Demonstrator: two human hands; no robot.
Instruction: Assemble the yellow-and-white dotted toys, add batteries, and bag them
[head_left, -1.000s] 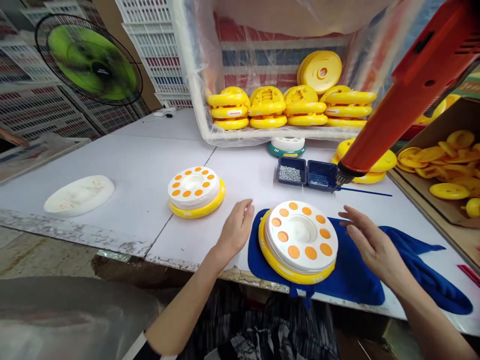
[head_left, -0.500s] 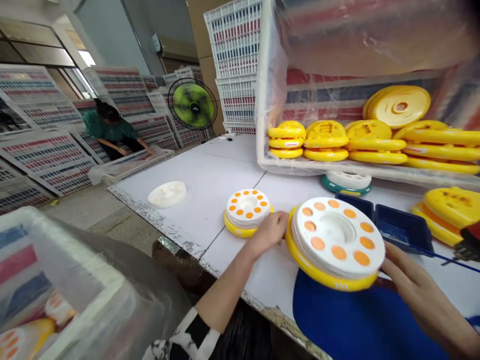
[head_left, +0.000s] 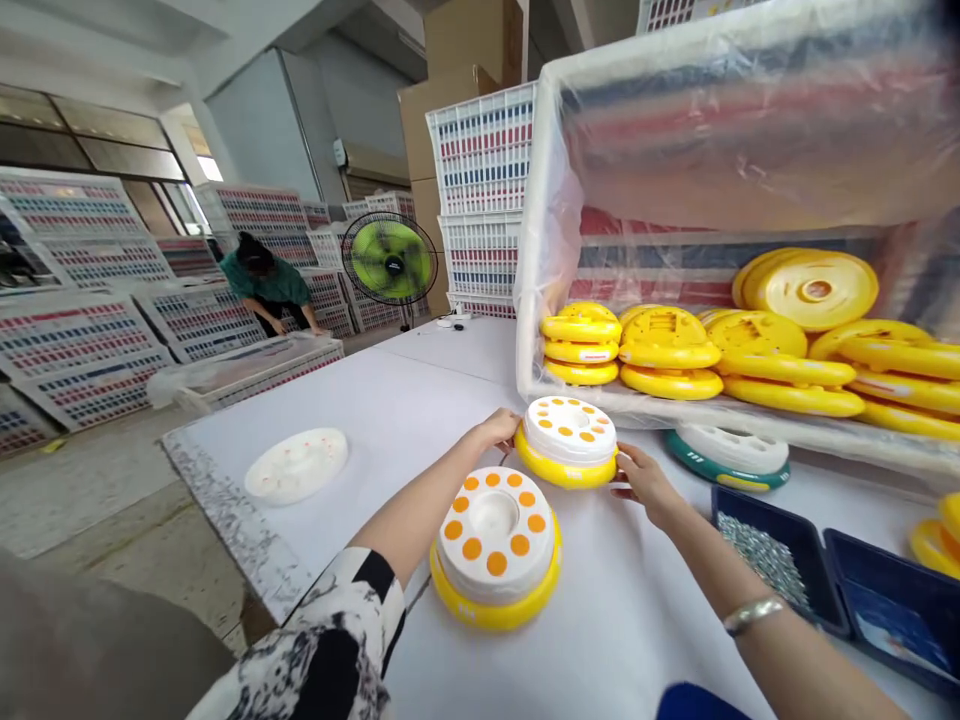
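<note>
Yellow-rimmed disc before the crate seemed light, stiff; my left hand and right hand held opposite edges.

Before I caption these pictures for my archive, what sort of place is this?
Probably an assembly workshop: yellow plastic discs stacked in a plastic-lined crate, a dark blue box of small metal pieces, and piled white slatted crates beyond the worktable.

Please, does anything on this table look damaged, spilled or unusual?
Yes. The table's left edge looks worn, its white surface patchy with grey speckles. The green-based piece also differs from the two white-topped, yellow-based pieces. No spill is visible.
</note>
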